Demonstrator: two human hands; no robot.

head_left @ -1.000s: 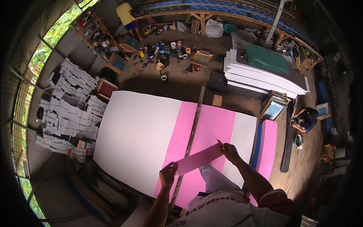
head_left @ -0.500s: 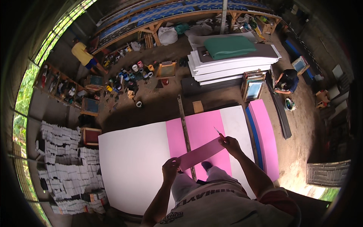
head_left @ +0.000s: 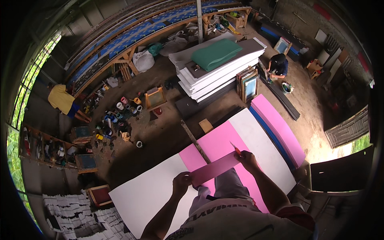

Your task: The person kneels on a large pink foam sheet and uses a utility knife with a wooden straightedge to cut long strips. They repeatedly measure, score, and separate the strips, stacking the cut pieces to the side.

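Note:
A pink strip of sheet material (head_left: 214, 169) is stretched between my hands above the work surface. Closed around its left end is my left hand (head_left: 182, 184). My right hand (head_left: 247, 161) grips the other end together with a red-handled knife (head_left: 238, 151), whose thin blade points up and away. Below lies a pink sheet (head_left: 218, 138) on a larger white sheet (head_left: 152, 186). A long, narrow dark bar (head_left: 193, 141) rests across the pink sheet, its near end hidden behind the strip. My legs are over the sheets.
Pink sheets (head_left: 278, 130) are stacked at the right. Beyond stand a tall white sheet stack (head_left: 216, 86) topped with green material (head_left: 216, 54), and framed screens (head_left: 249, 86). Paint pots (head_left: 120, 106) crowd the floor. One person (head_left: 278, 66) crouches far right; another (head_left: 62, 99) bends far left.
The view has swung, so the sheets now lie at a slant and the background has shifted left. Both hands keep their hold on the strip, and the knife stays in my right hand.

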